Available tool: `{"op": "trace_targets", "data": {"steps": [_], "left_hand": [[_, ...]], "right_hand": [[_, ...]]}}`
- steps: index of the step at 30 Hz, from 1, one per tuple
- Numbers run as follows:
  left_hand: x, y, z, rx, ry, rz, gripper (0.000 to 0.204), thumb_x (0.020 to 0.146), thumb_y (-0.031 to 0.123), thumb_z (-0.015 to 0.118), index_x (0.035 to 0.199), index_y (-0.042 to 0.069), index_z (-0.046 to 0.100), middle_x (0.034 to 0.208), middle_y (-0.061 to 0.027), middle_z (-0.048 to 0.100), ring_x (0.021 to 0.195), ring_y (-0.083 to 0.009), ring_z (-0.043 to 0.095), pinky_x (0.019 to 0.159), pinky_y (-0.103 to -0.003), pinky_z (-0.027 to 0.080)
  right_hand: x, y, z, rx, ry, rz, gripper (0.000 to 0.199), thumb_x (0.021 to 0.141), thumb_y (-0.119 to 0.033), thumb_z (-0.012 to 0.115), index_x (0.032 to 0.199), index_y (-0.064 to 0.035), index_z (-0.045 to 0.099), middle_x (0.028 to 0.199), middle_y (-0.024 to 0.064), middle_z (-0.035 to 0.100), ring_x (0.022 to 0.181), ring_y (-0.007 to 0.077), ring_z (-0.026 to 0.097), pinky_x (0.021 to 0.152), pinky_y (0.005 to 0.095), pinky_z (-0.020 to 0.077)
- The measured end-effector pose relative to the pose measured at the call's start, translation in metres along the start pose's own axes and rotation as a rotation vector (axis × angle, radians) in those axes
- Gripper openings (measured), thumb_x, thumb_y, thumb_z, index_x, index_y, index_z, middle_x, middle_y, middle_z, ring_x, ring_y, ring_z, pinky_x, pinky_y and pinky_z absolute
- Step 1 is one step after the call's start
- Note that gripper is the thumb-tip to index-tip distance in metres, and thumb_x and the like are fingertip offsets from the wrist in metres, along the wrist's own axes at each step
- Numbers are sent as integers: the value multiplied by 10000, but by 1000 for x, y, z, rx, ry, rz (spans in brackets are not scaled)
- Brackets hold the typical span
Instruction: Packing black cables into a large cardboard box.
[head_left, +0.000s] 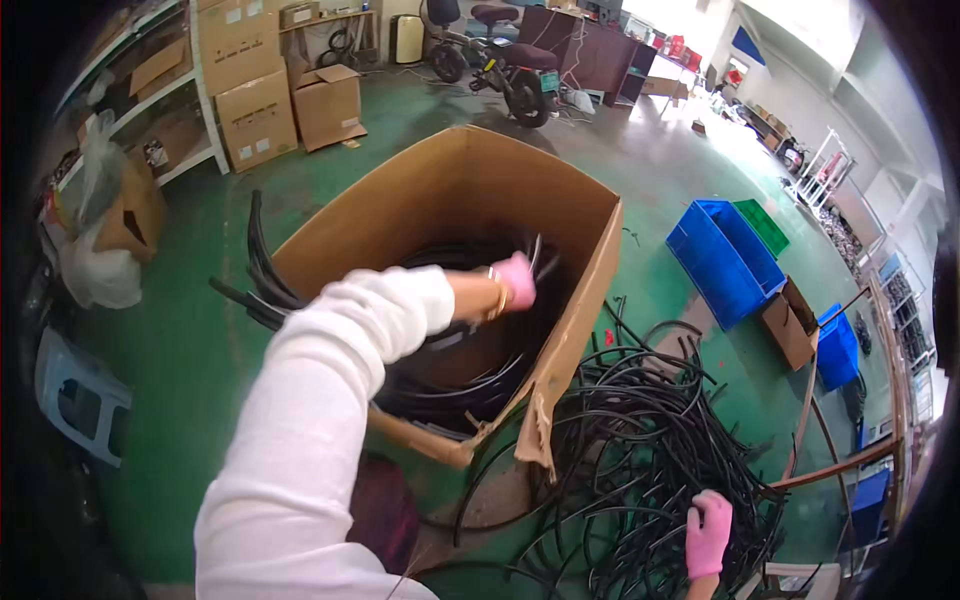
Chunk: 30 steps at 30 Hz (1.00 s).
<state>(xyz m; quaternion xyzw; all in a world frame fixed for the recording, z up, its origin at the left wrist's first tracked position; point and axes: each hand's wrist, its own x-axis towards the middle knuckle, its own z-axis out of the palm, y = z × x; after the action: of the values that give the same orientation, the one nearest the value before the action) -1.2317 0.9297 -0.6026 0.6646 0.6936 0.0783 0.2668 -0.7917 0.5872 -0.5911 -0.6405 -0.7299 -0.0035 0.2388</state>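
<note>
A large open cardboard box stands in front of me, with black hoses coiled inside along its walls. My left hand, in a pink glove, reaches into the box. Its fingers are closed around black hose, and short ends stick up past it. More black hoses bend out over the box's left side, partly behind my white sleeve. At the lower right my right hand, also pink-gloved, is over a tangled pile of black hoses on the floor. Its fingers are curled; what they hold is hidden.
Blue crates and a small cardboard box stand right of the hose pile. A plastic stool is at the left, shelving and stacked cartons behind it. A motorbike is parked at the back.
</note>
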Motion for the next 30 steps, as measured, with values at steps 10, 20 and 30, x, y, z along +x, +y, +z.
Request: {"op": "trace_targets", "data": {"steps": [10,20,30], "left_hand": [[27,-14,165,-642,199,45,816,784,168,681,1462,14,254,1216,-279,600,1124,-449,586,974,-458,476],[52,26,104,-972,290,33,765,673,105,731,1330,-75,383,1084,-237,623,1014,-333,621,902,-371,499],[-7,-43,144,-406,-97,73,872,920,576,513,1436,-93,297,1372,-374,416,1299,-482,417,1088,-487,359]], "right_hand": [[-35,2,-2,-67,-291,183,153,884,-107,620,997,-15,663,1032,174,668,996,353,615,906,423,484],[-35,19,32,-32,-285,205,108,766,-38,659,872,-54,646,935,102,660,929,301,608,851,384,486],[-30,2,55,2,-325,145,92,769,-69,662,859,-64,648,898,122,673,889,334,621,800,419,498]]}}
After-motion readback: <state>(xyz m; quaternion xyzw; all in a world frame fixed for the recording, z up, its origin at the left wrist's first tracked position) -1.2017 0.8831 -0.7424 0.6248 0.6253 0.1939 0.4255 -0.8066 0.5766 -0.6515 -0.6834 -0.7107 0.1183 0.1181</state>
